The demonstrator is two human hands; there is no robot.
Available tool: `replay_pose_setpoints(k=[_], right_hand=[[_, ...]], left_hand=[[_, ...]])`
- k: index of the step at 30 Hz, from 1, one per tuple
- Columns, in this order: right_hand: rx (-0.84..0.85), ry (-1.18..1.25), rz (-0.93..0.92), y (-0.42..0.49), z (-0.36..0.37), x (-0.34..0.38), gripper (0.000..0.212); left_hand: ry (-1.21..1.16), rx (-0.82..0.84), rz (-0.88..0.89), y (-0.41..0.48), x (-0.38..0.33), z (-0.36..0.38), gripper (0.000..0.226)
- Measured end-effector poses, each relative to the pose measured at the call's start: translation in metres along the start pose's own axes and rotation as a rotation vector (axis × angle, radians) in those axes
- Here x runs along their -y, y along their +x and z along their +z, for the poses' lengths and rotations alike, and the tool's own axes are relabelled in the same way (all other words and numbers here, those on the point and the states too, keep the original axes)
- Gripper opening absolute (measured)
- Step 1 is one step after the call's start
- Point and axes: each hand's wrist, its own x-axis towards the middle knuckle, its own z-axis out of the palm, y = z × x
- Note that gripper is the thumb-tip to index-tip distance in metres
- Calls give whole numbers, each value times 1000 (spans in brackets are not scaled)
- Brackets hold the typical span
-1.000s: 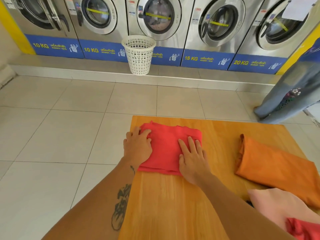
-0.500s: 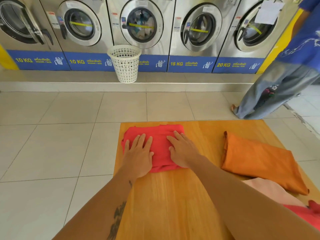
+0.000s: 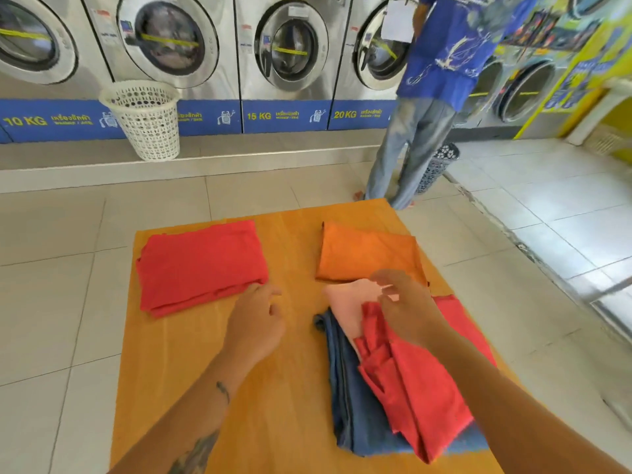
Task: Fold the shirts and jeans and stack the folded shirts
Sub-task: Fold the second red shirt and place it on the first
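A folded red shirt (image 3: 201, 265) lies flat at the far left of the wooden table (image 3: 273, 405). A folded orange shirt (image 3: 366, 254) lies at the far right. Nearer me on the right is a loose pile: a pink shirt (image 3: 345, 302), a crumpled red shirt (image 3: 417, 381) and blue jeans (image 3: 355, 405) underneath. My left hand (image 3: 256, 323) hovers over bare wood just off the folded red shirt's near corner, fingers loosely curled, holding nothing. My right hand (image 3: 407, 306) is above the pile where pink and red meet, fingers apart, gripping nothing that I can see.
A person in a blue shirt and jeans (image 3: 427, 107) stands beyond the table's far right corner by a dark basket (image 3: 439, 165). A white laundry basket (image 3: 143, 118) stands before the row of washing machines (image 3: 284, 56). Tiled floor surrounds the table.
Both hands have left the folded red shirt. My right hand moved right to the loose pile, my left hand drew back toward me. The view swung right and the pile came into sight.
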Motion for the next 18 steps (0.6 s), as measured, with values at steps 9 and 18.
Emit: replay_pose_setpoints(k=[9, 18], right_hand=[[129, -155, 492, -56, -49, -115, 69], [52, 155, 482, -67, -67, -151, 72]], left_hand=[[-107, 185, -21, -81, -112, 98, 35], [23, 118, -237, -123, -148, 132, 70]])
